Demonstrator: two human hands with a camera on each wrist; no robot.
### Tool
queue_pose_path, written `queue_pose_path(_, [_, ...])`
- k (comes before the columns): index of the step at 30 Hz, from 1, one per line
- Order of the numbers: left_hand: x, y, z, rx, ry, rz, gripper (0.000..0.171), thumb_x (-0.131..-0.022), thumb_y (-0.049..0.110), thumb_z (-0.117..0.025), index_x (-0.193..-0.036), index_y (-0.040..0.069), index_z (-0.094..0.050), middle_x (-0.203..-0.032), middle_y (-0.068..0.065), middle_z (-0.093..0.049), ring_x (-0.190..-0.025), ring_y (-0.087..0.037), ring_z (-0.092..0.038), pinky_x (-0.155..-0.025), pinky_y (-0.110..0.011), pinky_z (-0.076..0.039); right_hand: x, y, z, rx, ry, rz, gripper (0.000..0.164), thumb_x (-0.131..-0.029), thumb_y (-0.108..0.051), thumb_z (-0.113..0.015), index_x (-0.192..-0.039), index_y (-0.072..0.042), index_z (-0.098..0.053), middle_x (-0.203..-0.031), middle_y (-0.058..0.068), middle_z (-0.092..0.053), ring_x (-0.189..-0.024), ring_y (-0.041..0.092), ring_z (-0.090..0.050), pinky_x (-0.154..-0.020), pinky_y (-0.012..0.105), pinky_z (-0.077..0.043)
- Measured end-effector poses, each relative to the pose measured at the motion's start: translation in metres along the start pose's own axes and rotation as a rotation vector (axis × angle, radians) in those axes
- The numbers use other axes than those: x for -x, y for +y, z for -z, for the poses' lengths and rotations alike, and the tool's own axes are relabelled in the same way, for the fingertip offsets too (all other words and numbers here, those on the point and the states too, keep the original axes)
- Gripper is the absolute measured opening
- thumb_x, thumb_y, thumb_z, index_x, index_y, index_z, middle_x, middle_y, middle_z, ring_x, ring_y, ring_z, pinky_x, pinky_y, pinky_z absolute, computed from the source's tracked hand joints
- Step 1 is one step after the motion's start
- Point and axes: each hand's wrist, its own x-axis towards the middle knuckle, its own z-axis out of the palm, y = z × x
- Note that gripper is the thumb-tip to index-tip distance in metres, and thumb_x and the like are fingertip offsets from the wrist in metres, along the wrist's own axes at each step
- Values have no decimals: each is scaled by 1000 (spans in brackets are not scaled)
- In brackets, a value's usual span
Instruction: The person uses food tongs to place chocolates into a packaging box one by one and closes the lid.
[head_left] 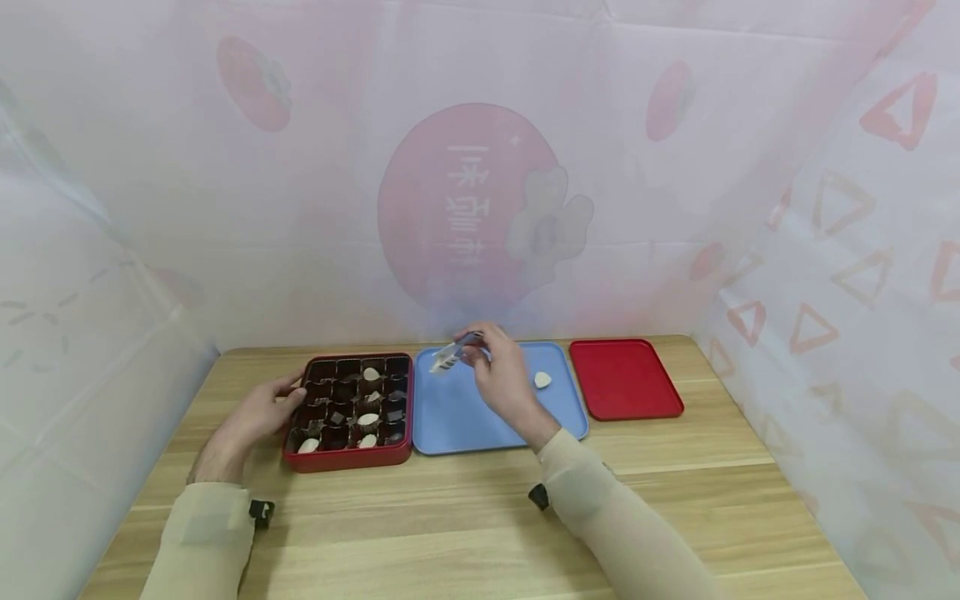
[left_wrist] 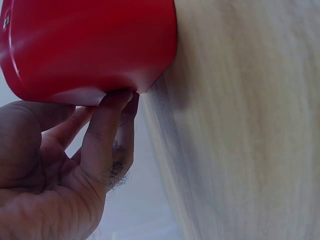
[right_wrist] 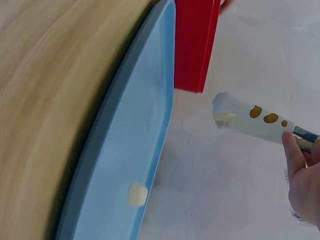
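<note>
My right hand (head_left: 504, 379) grips a pair of small tongs (right_wrist: 250, 114), held above the blue tray (head_left: 480, 425). Their pale, scalloped ends have several oval holes, and a cream-coloured piece (right_wrist: 224, 119) shows at the tips. On the tray's right part lies a white chocolate (head_left: 542, 380). At the left stands a red box (head_left: 348, 458) with a dark, divided insert. Dark and white chocolates (head_left: 367, 419) sit in its compartments. My left hand (head_left: 262, 410) holds the box at its left side, thumb by the rim, other fingers against the outer wall (left_wrist: 95, 50).
A flat red tray, like a lid (head_left: 626, 379), lies right of the blue tray. The wooden table (head_left: 420, 525) ends at a printed cloth backdrop (head_left: 315, 250) behind the trays, with more cloth at both sides. Box and blue tray stand side by side.
</note>
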Motion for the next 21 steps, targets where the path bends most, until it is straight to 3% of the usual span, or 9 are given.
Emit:
queue_pose_path(7, [0, 0, -1, 13, 3, 5, 61, -114, 29, -45, -164, -1, -28, -147, -40, -55, -133, -56, -58, -113, -71, -43, -1, -20, -26, -35, -33, 25, 19, -105, -8, -61, -122, -9, -67, -123, 6, -70, -118, 22, -75, -89, 15, -61])
queue_pose_path(16, [-1, -2, 1, -10, -13, 6, 61, -115, 31, -44, -165, 1, -27, -158, -40, -39, -143, -61, -43, -116, -74, -36, 2, -44, -63, -73, -98, 62, 24, -102, 0, -63, -123, -11, -65, -122, 4, -70, -110, 17, -75, -90, 13, -60])
queue_pose_path(21, [0, -1, 1, -9, -11, 15, 61, -115, 32, -44, -165, 1, -27, -157, -40, -40, -142, -60, -45, -116, -74, -37, 6, -53, -82, -75, -134, 64, 25, -104, 3, -59, -124, -11, -66, -120, 6, -70, -103, 13, -75, -87, 10, -58])
